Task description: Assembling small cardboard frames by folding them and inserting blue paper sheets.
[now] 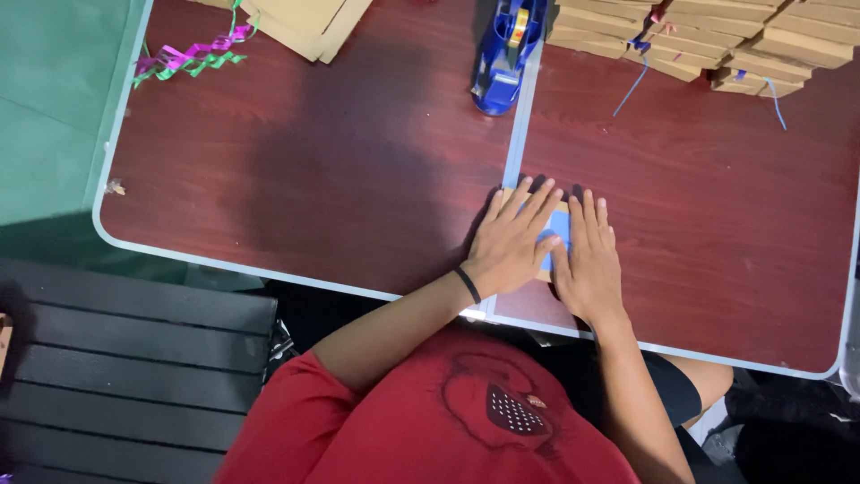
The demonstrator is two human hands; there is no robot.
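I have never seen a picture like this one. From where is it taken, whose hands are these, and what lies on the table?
There is one picture, taken by a camera worn on a person's head, looking down. No machine is here: both hands are that person's own. The left hand and the right hand press flat on a small cardboard piece with a blue patch, on a dark red table. Neither hand grips anything. Further back lie a blue tape dispenser, stacks of brown cardboard and curled pink and green ribbon.
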